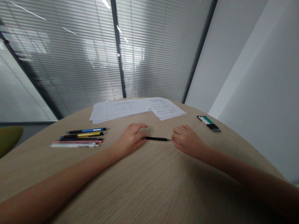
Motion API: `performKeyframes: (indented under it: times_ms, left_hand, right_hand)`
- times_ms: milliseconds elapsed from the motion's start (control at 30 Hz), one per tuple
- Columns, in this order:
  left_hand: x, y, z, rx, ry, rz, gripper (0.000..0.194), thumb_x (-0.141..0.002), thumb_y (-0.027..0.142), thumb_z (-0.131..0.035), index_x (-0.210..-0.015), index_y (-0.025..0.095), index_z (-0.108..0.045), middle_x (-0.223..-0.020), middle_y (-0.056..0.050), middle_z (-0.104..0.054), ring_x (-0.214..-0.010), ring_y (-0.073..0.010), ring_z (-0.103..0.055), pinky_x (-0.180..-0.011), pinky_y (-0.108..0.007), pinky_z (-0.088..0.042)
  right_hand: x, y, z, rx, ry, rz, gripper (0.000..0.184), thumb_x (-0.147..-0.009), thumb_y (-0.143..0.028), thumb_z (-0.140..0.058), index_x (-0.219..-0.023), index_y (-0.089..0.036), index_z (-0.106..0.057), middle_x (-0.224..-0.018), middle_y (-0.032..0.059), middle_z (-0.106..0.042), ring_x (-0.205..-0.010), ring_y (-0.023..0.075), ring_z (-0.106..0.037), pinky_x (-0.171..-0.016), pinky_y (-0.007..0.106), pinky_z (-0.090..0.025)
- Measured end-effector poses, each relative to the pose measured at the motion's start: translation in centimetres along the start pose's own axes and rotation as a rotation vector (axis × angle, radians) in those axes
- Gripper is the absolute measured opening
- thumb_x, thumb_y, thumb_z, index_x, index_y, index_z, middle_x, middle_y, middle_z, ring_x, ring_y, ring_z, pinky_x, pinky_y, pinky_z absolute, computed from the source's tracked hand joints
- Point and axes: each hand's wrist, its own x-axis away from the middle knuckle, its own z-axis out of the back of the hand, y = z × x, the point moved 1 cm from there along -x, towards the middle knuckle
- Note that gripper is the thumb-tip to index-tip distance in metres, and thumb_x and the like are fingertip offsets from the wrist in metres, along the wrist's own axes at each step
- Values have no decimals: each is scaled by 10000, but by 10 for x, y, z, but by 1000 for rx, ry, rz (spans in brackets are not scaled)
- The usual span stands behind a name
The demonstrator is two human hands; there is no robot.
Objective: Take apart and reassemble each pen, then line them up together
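A black mechanical pencil (156, 139) lies sideways just above the wooden table, its thin tip pointing right. My left hand (130, 138) grips its left end between thumb and fingers, with the index finger stretched out above. At the tip, my right hand (187, 139) is closed, thumb and fingertips pinched together. Whether those fingertips hold the tip itself or some small piece is too small to tell.
To the left lie several pens and pencils in a row, among them a blue one (87, 131), a yellow one (90, 134) and a white one (74, 145). Printed sheets (121, 109) rest at the back. A black, white and green pack (208, 123) sits at right.
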Motion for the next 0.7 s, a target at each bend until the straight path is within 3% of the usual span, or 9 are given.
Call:
performKeyframes:
  times_ms: [700]
  left_hand:
    - [-1,1,2,50,-2,-17,114,-793,172,-479,-798,133,-586,-1085,-119,-505,-1006,-233,-467,-838,-400,-382]
  right_hand:
    - [0,-1,0,-19,49,44,117,-731,-125,-475,-653,-147,-560,-690,36,-535,-691,153,-446,-710,290,-280]
